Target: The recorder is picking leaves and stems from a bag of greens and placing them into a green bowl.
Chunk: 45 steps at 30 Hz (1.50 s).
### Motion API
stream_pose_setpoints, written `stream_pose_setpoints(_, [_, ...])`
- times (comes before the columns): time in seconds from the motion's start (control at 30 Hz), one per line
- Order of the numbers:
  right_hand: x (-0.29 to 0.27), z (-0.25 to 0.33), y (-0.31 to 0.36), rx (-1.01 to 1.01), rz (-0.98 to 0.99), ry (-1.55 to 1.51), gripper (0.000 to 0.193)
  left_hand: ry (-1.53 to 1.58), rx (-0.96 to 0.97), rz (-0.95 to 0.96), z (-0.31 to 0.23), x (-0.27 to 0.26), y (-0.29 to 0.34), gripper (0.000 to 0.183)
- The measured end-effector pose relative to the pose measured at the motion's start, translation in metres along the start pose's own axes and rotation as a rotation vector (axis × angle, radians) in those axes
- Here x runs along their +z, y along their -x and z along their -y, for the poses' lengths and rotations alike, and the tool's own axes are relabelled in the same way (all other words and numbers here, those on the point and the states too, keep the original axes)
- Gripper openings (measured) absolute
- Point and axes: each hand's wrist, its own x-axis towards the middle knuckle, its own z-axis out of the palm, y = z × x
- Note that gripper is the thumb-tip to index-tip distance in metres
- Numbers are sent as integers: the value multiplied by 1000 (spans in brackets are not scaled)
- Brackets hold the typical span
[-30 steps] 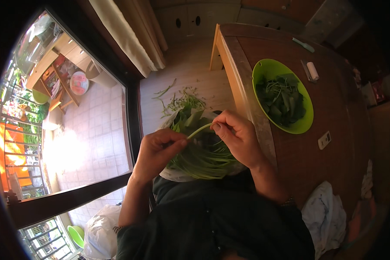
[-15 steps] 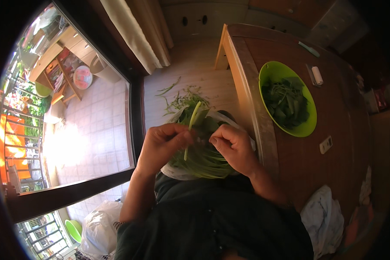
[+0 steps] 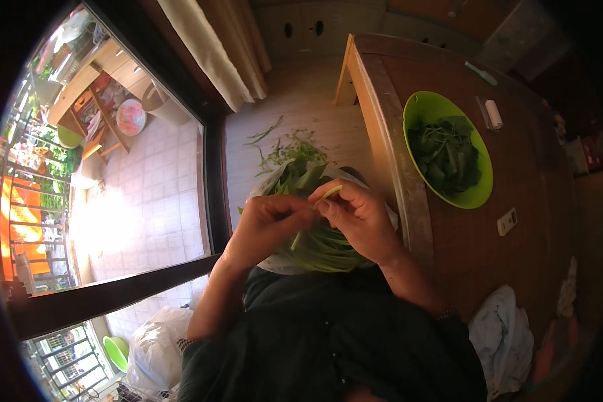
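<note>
Right hand (image 3: 363, 224) is pinching a thin green stem (image 3: 333, 191) between thumb and forefinger, its other fingers curling in, while the stem is bending over the fingertip. Left hand (image 3: 268, 222) is meeting it from nine o'clock, thumb and forefinger pressing together on the stem's nearer end; blur is softening these fingertips. The stem is sitting at the centre of the dial, just above a white plastic bag (image 3: 275, 262). Long green stalks (image 3: 325, 253) are filling the bag toward six o'clock, and broad leaves (image 3: 301, 179) are poking up toward twelve.

Reading the clock from the hands, loose green trimmings (image 3: 295, 149) are lying on the floor between eleven and twelve. Between two and three, a lime-green bowl (image 3: 486, 191) is resting on the brown table (image 3: 462, 268), holding a heap of dark leaves (image 3: 445, 154). Beyond it, at two, a white cylinder (image 3: 494, 114) is lying on the tabletop. At three, a small white device (image 3: 507, 222) is lying there too. Pale cloth-like material (image 3: 502, 335) is bunching up at four. At eleven, a cream curtain (image 3: 211, 50) is hanging beside the dark door frame (image 3: 216, 174).
</note>
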Motion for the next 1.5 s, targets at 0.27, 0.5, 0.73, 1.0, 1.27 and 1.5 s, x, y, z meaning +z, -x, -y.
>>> stream_pose_setpoints(0.27, [8,-3,-2,-368,-82,439,16,-54,-17,3,6,-6,0,18])
stream_pose_setpoints(0.5, [11,-15,-2,-827,-153,858,24,120,-26,-93,9,-4,-2,17])
stream_pose_setpoints(0.73, [-2,-20,-6,-841,-194,866,26,109,-28,-7,8,-8,-1,15])
stream_pose_setpoints(1.0, [-4,-26,-6,-837,-183,937,25,73,-72,-14,7,-9,1,11])
stream_pose_setpoints(1.27, [2,-31,-1,-843,-81,963,22,-19,-109,4,13,-12,2,11])
stream_pose_setpoints(1.5, [-2,-40,1,-776,-19,945,22,-71,-144,-10,11,-12,4,11])
